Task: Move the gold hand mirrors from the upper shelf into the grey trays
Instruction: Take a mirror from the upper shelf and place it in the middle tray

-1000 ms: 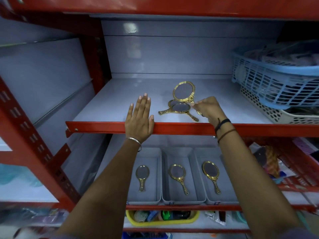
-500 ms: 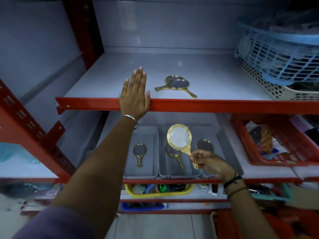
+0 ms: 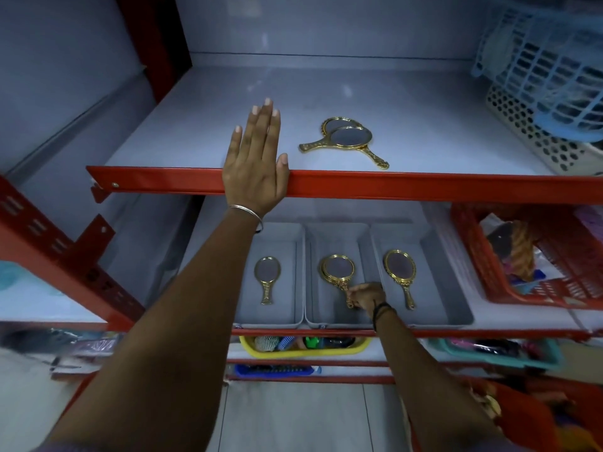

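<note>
Upper shelf point(image 3: 424, 148): two gold mirrors point(image 3: 346, 138), overlapping.
Middle grey tray point(image 3: 313, 278): mirror point(image 3: 337, 269), handle pinched by right hand point(image 3: 367, 296) fingers.
Left hand point(image 3: 254, 168): flat, fingers open, empty, on shelf edge.

1. a red metal rack point(image 3: 424, 187) with pale grey shelf boards point(image 3: 208, 125) fills the view.
2. the back wall point(image 3: 326, 24) is grey-white, with soft reflections of light.
3. below, a light tiled floor point(image 3: 293, 419) shows.
</note>
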`<state>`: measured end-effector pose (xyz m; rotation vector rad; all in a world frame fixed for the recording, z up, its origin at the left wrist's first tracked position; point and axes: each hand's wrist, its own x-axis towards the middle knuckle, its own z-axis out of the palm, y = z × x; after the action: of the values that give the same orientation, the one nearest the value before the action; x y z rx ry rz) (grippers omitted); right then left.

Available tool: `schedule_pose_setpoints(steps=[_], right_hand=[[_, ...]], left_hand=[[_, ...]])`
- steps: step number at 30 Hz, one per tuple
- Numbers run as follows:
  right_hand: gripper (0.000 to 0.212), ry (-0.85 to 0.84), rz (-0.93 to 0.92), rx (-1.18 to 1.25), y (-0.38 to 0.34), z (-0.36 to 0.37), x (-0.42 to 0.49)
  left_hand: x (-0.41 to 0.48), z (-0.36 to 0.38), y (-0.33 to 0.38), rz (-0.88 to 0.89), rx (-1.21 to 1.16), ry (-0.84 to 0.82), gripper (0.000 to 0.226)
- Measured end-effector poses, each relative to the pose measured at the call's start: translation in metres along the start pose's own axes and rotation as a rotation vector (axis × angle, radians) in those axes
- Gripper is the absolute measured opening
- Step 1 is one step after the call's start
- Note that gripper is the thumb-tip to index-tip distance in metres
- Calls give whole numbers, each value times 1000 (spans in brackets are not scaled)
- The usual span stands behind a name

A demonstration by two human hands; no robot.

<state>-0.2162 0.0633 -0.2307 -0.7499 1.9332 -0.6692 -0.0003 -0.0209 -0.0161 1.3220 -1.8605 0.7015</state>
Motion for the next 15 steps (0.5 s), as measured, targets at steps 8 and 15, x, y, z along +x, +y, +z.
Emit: schedule_pose_setpoints(steps=[8,15], right_hand=[[22,160,-205,-47,-14,-2,-34],[31,241,-873,201,-115,-57,-143]], left_hand=[[-5,1,0,-8,2,-25,59],[-6,2,1,-23,-2,-58,61]])
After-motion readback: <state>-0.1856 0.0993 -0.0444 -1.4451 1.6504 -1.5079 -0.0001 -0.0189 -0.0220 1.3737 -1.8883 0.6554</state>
